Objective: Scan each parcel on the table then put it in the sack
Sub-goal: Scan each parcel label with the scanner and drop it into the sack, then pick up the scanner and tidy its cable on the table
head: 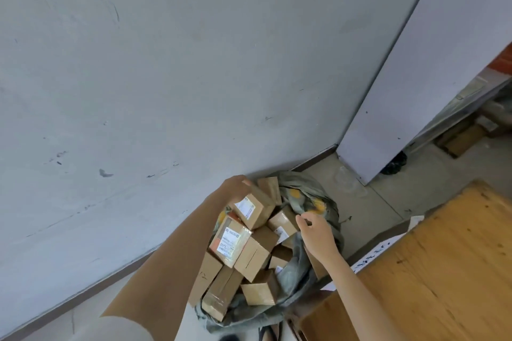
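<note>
Left hand (235,188) grips parcel (253,209) by its far end, over the full sack (304,185) — small stiff carton, probably light; hold across opposite faces. Right hand (315,232) at sack rim, fingers curled — can't tell if pinching cloth.

In front of me a pale grey wall (166,77) fills most of the view, scuffed with dark marks and evenly lit by soft daylight. A dark brown skirting board (91,288) runs along its foot, where it meets the light tiled floor (368,210). To the right a tall white panel (421,77) stands upright near the corner. Near right is the wooden surface (443,271), its grain showing. Far right, flattened cardboard (462,138) lies under a low shelf (471,102).
</note>
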A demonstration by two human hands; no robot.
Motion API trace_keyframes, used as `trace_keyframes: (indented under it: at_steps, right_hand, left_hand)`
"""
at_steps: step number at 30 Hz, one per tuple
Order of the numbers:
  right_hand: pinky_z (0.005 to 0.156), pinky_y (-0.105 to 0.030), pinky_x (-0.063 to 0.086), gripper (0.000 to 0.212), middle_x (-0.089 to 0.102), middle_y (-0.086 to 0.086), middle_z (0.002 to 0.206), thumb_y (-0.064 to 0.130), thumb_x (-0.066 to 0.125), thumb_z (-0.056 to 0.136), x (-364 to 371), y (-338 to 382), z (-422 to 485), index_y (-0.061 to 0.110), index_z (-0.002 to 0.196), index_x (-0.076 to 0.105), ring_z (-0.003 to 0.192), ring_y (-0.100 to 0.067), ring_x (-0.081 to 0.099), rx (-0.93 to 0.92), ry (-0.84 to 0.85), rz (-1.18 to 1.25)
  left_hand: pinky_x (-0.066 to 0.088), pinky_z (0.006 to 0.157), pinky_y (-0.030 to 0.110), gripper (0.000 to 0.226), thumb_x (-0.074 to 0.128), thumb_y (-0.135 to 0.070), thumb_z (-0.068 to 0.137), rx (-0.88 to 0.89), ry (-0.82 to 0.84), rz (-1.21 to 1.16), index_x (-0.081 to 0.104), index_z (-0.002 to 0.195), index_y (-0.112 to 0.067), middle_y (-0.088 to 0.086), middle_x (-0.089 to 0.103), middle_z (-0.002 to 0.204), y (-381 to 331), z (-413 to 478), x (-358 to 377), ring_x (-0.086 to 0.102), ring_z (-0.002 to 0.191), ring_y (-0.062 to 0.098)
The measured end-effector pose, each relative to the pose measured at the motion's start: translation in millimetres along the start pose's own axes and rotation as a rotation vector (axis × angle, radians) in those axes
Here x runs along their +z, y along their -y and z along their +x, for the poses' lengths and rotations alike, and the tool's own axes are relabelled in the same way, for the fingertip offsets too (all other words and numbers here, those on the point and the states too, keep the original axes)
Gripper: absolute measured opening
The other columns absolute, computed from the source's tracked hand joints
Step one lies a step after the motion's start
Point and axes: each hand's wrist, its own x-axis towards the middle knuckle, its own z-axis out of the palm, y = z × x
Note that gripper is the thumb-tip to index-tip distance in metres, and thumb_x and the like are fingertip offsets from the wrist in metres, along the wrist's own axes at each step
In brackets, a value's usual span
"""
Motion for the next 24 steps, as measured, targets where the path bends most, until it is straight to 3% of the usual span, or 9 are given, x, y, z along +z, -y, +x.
trace_keyframes:
  at_steps: [5, 9, 14, 17, 19, 20, 22, 23, 24]
  right_hand:
    - [0.084, -0.027, 0.045, 0.031, 0.058, -0.003, 0.115, 0.035, 0.047, 0.097, -14.9, 12.0, -38.2, 0.013, 0.117, 0.057, 0.101, -0.016, 0.057, -0.003, -0.134, -0.048]
    - [0.087, -0.03, 0.045, 0.037, 0.054, -0.006, 0.124, 0.037, 0.046, 0.097, -30.5, 14.7, -86.5, 0.013, 0.124, 0.055, 0.105, -0.019, 0.057, 0.064, -0.294, -0.093]
    - [0.09, -0.038, 0.048, 0.038, 0.057, -0.009, 0.123, 0.036, 0.044, 0.098, -51.7, -1.8, -163.2, 0.009, 0.123, 0.053, 0.109, -0.024, 0.055, 0.202, -0.451, -0.129]
    - [0.075, -0.034, 0.053, 0.041, 0.06, -0.006, 0.121, 0.039, 0.042, 0.099, -64.3, -21.1, -217.2, 0.014, 0.131, 0.05, 0.094, -0.019, 0.062, 0.312, -0.499, -0.108]
    - [0.055, -0.028, 0.048, 0.043, 0.062, -0.007, 0.117, 0.041, 0.041, 0.099, -72.8, -40.2, -255.0, 0.018, 0.134, 0.048, 0.07, -0.013, 0.06, 0.373, -0.532, -0.104]
    - [0.052, -0.027, 0.047, 0.043, 0.062, -0.007, 0.117, 0.041, 0.042, 0.099, -76.8, -50.0, -274.2, 0.019, 0.135, 0.047, 0.066, -0.012, 0.059, 0.405, -0.554, -0.092]
    - [0.067, -0.036, 0.056, 0.044, 0.062, -0.007, 0.119, 0.041, 0.043, 0.098, -83.1, -71.9, -313.6, 0.02, 0.136, 0.045, 0.081, -0.019, 0.065, 0.459, -0.603, -0.06]
    - [0.075, -0.039, 0.057, 0.044, 0.061, -0.007, 0.121, 0.041, 0.044, 0.098, -86.2, -84.0, -332.1, 0.02, 0.136, 0.045, 0.089, -0.022, 0.065, 0.479, -0.625, -0.057]
    - [0.079, -0.04, 0.056, 0.044, 0.059, -0.007, 0.124, 0.041, 0.044, 0.098, -89.4, -96.5, -350.1, 0.02, 0.136, 0.045, 0.093, -0.023, 0.064, 0.498, -0.644, -0.061]
  left_hand:
    - [0.044, 0.103, 0.035, 0.031, 0.046, -0.01, 0.097, 0.185, 0.071, 0.096, 0.061, 0.124, -0.011, 0.01, 0.053, 0.136, -31.1, -11.3, 2.9, 0.05, 0.124, 0.028]
    - [0.045, 0.089, 0.03, 0.03, 0.045, -0.012, 0.096, 0.386, 0.181, 0.224, 0.063, 0.12, -0.007, 0.013, 0.056, 0.129, -65.0, -31.4, 24.7, 0.053, 0.107, 0.024]
    - [0.04, 0.099, 0.032, 0.027, 0.045, -0.01, 0.098, 0.67, 0.32, 0.424, 0.064, 0.114, 0.0, 0.014, 0.059, 0.124, -105.9, -78.4, 71.8, 0.053, 0.116, 0.028]
    - [0.033, 0.067, 0.031, 0.023, 0.039, -0.011, 0.095, 0.802, 0.379, 0.587, 0.047, 0.074, -0.009, 0.006, 0.047, 0.08, -128.3, -125.1, 104.4, 0.044, 0.08, 0.021]
    - [0.032, 0.065, 0.034, 0.03, 0.038, -0.011, 0.095, 0.885, 0.419, 0.612, 0.043, 0.065, -0.01, 0.009, 0.039, 0.068, -142.6, -157.7, 128.9, 0.043, 0.073, 0.024]
    - [0.039, 0.072, 0.038, 0.03, 0.04, -0.011, 0.095, 0.897, 0.46, 0.627, 0.054, 0.07, -0.003, 0.02, 0.044, 0.073, -147.9, -173.4, 141.9, 0.047, 0.076, 0.032]
    - [0.045, 0.086, 0.049, 0.029, 0.044, -0.01, 0.095, 0.921, 0.546, 0.644, 0.065, 0.092, 0.01, 0.033, 0.049, 0.094, -157.0, -202.8, 172.2, 0.052, 0.092, 0.048]
    - [0.047, 0.078, 0.045, 0.029, 0.044, -0.011, 0.094, 0.959, 0.567, 0.66, 0.068, 0.084, 0.003, 0.032, 0.046, 0.082, -159.8, -216.9, 187.4, 0.055, 0.084, 0.043]
    - [0.042, 0.065, 0.036, 0.029, 0.044, -0.013, 0.093, 0.998, 0.567, 0.685, 0.061, 0.071, -0.01, 0.019, 0.04, 0.067, -161.9, -231.7, 202.5, 0.047, 0.059, 0.03]
